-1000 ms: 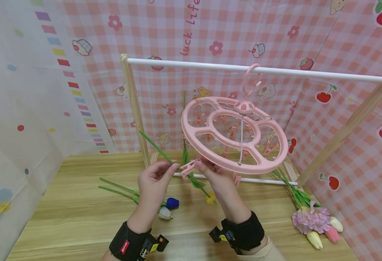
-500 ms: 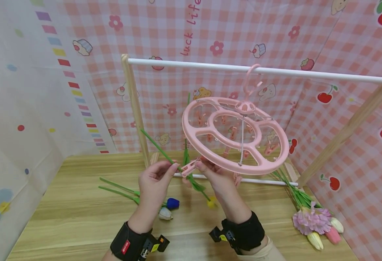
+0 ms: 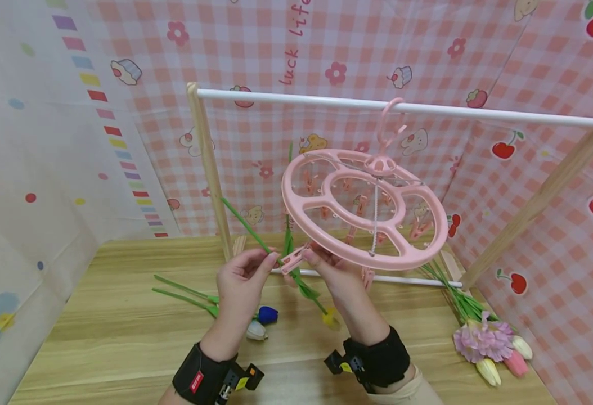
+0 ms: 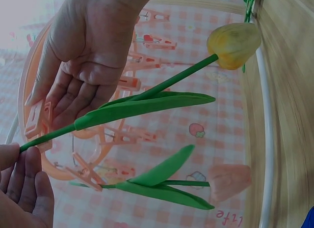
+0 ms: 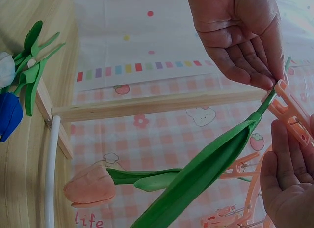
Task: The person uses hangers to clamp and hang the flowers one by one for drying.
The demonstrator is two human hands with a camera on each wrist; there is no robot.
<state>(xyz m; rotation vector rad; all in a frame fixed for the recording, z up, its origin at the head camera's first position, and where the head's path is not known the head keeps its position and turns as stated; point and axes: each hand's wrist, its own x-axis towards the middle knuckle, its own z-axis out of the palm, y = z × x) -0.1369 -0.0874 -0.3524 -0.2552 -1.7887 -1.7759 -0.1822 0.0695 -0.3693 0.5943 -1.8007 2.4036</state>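
My left hand [image 3: 241, 284] pinches the green stem of a yellow artificial tulip [image 4: 234, 45], whose flower head hangs low, between thumb and fingers. My right hand [image 3: 344, 287] pinches a pink clothespin [image 3: 293, 259] beside the near rim of a round pink clip hanger [image 3: 364, 257]. The clothespin's tip meets the stem next to my left fingertips; whether it clamps the stem I cannot tell. Behind, a pink tulip [image 4: 230, 183] hangs flower-down, its stem in another clothespin [image 4: 84, 173] of the hanger.
The hanger hooks over a white rod [image 3: 296, 100] between wooden posts [image 3: 207, 169]. A blue tulip [image 3: 268, 314] and a white tulip [image 3: 257, 331] lie on the table [image 3: 114, 337] at left. On the right lies a bunch of flowers with a lilac bloom [image 3: 483, 340].
The yellow tulip's stem end has risen slightly and shifted right, and its flower head has swayed a little. My left hand has edged right; my right hand keeps nearly the same place.
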